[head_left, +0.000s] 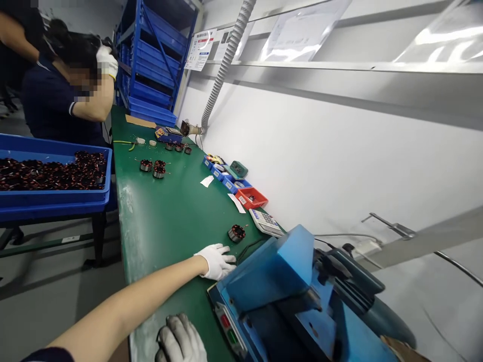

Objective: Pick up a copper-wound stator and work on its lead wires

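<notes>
Head | left hand (pixel 217 261) grip apart, beside coil (pixel 236 233) | right hand (pixel 181 342) grip apart, empty

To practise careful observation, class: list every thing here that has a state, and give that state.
Left white-gloved hand: open, flat on the green table, empty.
Right grey-gloved hand: resting at the table edge, grip unclear.
Round copper-wound coil: lying flat, untouched, near left hand.
Large blue plastic bin: filled with dark wound coils.
Small red plastic tray: almost empty.

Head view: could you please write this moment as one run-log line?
left hand: gloved, flat on green table, near wound coil | right hand: gloved, low at table edge by blue machine
</notes>
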A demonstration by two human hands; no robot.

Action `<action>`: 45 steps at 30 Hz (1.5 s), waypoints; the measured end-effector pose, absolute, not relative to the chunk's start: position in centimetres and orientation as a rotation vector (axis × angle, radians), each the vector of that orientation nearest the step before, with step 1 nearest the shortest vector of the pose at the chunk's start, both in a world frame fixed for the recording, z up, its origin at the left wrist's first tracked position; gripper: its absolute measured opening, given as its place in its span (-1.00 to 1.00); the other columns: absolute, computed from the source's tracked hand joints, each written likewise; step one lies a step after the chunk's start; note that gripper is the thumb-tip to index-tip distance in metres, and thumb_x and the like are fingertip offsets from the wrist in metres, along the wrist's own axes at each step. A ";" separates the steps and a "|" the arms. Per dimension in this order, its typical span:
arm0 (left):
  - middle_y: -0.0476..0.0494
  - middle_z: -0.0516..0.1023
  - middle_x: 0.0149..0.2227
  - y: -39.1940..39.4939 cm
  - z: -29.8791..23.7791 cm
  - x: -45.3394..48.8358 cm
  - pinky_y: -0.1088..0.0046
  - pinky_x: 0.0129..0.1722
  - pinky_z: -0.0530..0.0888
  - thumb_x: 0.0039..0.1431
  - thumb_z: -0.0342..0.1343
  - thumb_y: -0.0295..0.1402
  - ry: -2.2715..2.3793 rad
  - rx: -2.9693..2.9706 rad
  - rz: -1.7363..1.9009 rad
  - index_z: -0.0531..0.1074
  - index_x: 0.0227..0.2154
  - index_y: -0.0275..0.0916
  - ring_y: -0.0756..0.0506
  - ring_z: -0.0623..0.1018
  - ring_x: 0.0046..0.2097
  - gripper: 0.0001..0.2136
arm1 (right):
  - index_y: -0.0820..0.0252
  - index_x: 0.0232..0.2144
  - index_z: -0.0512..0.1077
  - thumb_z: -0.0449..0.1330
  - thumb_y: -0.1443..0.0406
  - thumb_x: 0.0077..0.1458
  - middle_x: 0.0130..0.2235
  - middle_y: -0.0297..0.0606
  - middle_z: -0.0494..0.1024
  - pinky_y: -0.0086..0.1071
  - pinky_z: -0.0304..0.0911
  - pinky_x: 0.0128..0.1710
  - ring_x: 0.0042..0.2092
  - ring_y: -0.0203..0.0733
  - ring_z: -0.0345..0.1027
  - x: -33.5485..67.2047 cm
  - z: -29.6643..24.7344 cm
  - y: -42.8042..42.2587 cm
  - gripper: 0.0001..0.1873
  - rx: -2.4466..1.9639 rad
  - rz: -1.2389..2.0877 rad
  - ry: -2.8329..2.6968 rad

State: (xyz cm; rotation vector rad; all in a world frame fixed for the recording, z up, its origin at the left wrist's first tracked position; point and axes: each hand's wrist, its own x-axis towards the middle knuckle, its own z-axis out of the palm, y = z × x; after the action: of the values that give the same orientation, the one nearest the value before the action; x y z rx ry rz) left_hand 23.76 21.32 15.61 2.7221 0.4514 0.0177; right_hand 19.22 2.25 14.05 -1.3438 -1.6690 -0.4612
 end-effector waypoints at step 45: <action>-0.41 0.35 0.11 14.0 17.1 18.2 0.28 0.09 0.40 -0.02 0.19 0.00 0.614 1.688 0.648 0.07 0.29 -0.52 -0.22 0.47 0.04 -0.08 | 0.10 -0.07 0.32 0.09 0.24 0.14 0.03 -0.34 0.39 -0.22 0.05 0.21 0.09 -0.16 0.20 21.8 18.0 -5.7 -0.72 -1.684 0.173 -1.986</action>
State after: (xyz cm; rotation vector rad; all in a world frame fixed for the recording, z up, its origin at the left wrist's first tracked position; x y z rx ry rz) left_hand 18.22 13.97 17.07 1.6876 0.6136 0.6477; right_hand 21.82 -5.67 18.05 -1.6844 -1.9863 0.1726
